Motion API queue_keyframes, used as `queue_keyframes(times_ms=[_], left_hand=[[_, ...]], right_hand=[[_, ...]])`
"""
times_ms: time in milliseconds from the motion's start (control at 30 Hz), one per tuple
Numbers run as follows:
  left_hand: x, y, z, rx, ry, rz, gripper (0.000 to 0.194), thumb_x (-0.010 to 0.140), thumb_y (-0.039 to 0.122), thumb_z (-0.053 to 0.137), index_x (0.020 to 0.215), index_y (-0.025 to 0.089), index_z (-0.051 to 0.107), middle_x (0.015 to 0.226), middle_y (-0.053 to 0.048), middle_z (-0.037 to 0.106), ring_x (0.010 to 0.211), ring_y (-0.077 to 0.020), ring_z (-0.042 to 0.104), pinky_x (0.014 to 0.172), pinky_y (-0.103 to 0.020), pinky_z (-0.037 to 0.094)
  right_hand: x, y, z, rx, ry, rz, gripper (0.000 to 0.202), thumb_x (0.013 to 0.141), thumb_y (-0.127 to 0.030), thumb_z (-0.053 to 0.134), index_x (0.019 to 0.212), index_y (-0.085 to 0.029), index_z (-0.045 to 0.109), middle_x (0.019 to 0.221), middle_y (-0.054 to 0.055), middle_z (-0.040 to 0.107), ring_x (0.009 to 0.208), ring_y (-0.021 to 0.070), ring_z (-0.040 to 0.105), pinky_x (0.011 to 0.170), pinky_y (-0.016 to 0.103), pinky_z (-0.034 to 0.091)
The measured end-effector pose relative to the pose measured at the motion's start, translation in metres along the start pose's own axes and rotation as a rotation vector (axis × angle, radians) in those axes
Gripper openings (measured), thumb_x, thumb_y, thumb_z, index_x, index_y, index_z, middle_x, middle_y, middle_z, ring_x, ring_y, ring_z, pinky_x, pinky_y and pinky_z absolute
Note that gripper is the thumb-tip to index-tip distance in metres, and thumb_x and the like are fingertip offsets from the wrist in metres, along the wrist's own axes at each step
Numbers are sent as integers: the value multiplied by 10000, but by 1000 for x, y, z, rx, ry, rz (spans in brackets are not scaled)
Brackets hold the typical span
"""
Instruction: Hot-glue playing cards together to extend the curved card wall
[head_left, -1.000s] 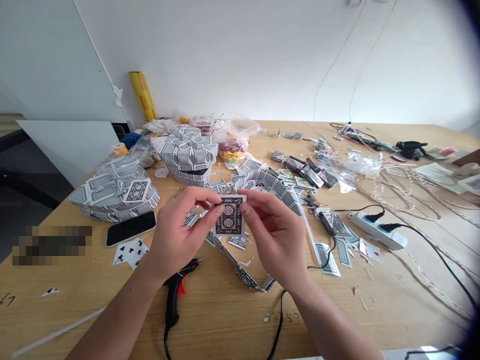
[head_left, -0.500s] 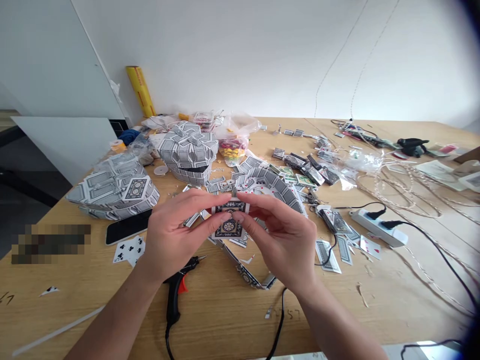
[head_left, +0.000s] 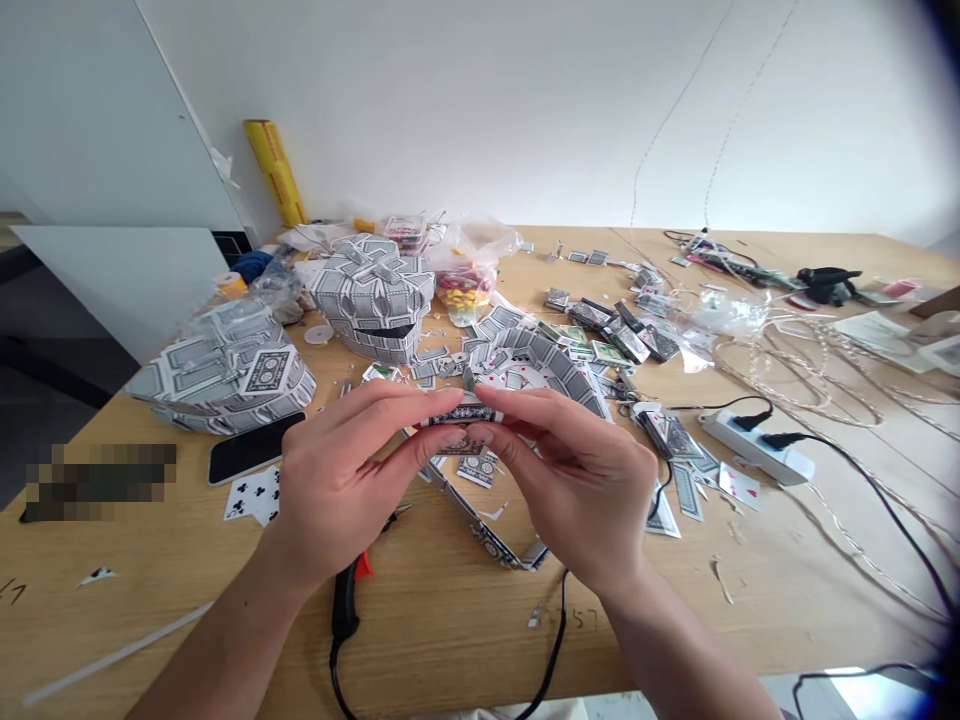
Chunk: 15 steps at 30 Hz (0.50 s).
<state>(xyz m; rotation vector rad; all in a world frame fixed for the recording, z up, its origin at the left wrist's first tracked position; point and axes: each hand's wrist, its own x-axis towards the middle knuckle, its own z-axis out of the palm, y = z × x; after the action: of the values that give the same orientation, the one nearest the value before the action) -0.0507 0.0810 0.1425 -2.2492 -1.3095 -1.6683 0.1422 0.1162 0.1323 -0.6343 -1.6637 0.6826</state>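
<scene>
Both hands pinch one playing card (head_left: 471, 412), patterned black and white, in front of me. My left hand (head_left: 352, 470) grips its left part between thumb and fingers; my right hand (head_left: 574, 465) grips the right part the same way. The card looks bent along its width, its upper strip facing me. Behind and below the hands stands an unfinished ring-shaped wall of joined cards (head_left: 551, 365), partly covered by my fingers. A black glue gun (head_left: 346, 600) with a red trigger lies below my left hand, its front partly hidden.
Two card-covered boxes (head_left: 375, 290) stand at the back left, beside a phone (head_left: 255, 450). On the right lie a white power strip (head_left: 761, 450), coiled cords (head_left: 802, 380) and loose cards (head_left: 739, 487). A yellow roll (head_left: 276, 172) leans on the wall.
The card between my hands has been bent or tipped, so its patterned face now shows only as a narrow strip. My hands have spread slightly outward.
</scene>
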Motion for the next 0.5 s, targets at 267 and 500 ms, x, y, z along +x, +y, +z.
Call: queue_keyframes(times_ms=[267,500], left_hand=[[-2,0,2,19,8,-21,388,918,144,824,1236,361,777,1116,36,820,881,-147,784,766,-305,678],[-3,1,2,11,11,-54,377,943,188,809,1247,408,772,1084,38,822,837,-162,780,715,-327,677]], right_hand=[[1,-5,0,-150,41,-103,391,924,-56,794,1226,-302,821,1115,-6,844,901,156,798,804,283,682],[-2,-5,-1,-216,63,-128,375,924,-73,802,1210,-315,826,1111,0,847,860,170,807,768,299,694]])
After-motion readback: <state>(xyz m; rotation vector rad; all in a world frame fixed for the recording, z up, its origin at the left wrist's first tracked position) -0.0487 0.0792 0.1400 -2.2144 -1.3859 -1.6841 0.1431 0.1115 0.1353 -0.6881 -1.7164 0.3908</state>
